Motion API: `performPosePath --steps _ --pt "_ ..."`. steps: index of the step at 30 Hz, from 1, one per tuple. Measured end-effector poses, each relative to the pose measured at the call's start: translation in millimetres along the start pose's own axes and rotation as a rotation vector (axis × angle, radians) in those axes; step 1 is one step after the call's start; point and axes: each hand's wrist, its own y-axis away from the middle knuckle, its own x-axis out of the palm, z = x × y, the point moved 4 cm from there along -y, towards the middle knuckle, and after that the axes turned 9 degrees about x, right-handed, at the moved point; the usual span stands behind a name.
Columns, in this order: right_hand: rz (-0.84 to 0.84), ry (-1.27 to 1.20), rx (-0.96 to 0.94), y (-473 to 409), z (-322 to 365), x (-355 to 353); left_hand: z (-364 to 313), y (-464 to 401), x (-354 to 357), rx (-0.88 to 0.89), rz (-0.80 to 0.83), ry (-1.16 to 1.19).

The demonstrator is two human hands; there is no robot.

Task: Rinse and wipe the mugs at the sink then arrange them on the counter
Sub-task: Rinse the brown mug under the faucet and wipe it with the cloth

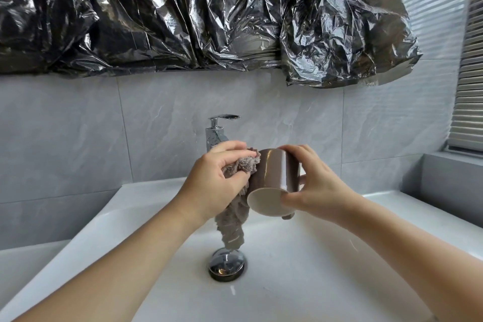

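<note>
I hold the mug (277,178) over the white sink (326,256), above the middle of the basin and in front of the faucet (215,133). It is tipped on its side, base toward me, its mouth turned to my left, and I cannot see inside it. My right hand (317,191) is clamped on it, fingers over the top of the wall and thumb by the base. My left hand (219,180) is closed on a grey cloth (239,196) that is bunched against the mug's mouth; the loose tail of the cloth hangs down and ends just above the chrome drain plug (226,264) at the bottom of the basin. The basin holds nothing else that I can make out.

The sink is wide and shallow, its back edge against a wall of pale grey marbled tile (78,125). Crumpled black plastic sheeting (196,13) covers the wall above the tile. A window blind (467,81) hangs by the sink's right end, above a grey ledge (449,183).

The mug is glossy brown outside, with a pale, cream-coloured flat base. Its handle shows only partly behind my right hand.
</note>
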Motion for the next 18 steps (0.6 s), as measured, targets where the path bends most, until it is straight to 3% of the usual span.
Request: performPosePath --steps 5,11,15,18 --pt "0.048 0.034 -0.026 3 5 2 -1 -3 -1 -0.018 -0.118 -0.009" --pt "-0.004 0.079 0.002 4 2 -4 -26 0 8 0.205 0.126 0.031" --pt "0.074 0.123 -0.026 6 5 5 -18 -7 2 0.186 -0.079 -0.103" --pt "0.062 0.079 0.026 5 1 4 -15 -3 4 0.187 0.037 -0.054"
